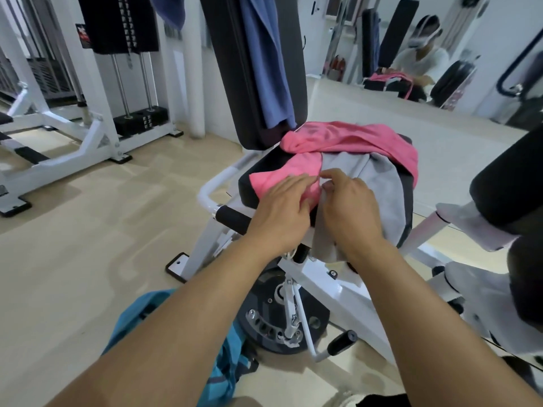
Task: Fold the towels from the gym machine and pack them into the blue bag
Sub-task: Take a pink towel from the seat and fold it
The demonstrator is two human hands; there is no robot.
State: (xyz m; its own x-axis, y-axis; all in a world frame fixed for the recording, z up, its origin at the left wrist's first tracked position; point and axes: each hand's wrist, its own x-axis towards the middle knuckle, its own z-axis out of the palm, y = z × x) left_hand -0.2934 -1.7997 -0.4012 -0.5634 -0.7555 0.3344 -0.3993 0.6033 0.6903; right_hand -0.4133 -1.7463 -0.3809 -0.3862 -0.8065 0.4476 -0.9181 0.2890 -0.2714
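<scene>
A: Both hands were down on the seat (255, 171) of the gym machine there. The left hand (283, 207) lay across the near corner of the pink towel (346, 142), fingers fairly straight and pressed onto the cloth.

B: And the right hand (349, 207) was just beside it, over the grey towel (379, 183). Its fingers were curled, with the fingertips at the edge where pink met grey. Whether it truly pinched the cloth, one could not tell from that angle.

A: The pink towel was rumpled, spread over the far side of the seat and draped down its right edge. The grey one lay partly under it and hung off the near edge of the seat.

B: A third one too: a blue towel (264, 60) hung over the upright back pad (235, 69), just behind the seat.

A: And the blue bag (226, 368) sat on the floor (73, 230), below and to the left of the seat, partly hidden by the left forearm.

B: Behind the seat to the right, a wall mirror (426, 39) showed a person.
</scene>
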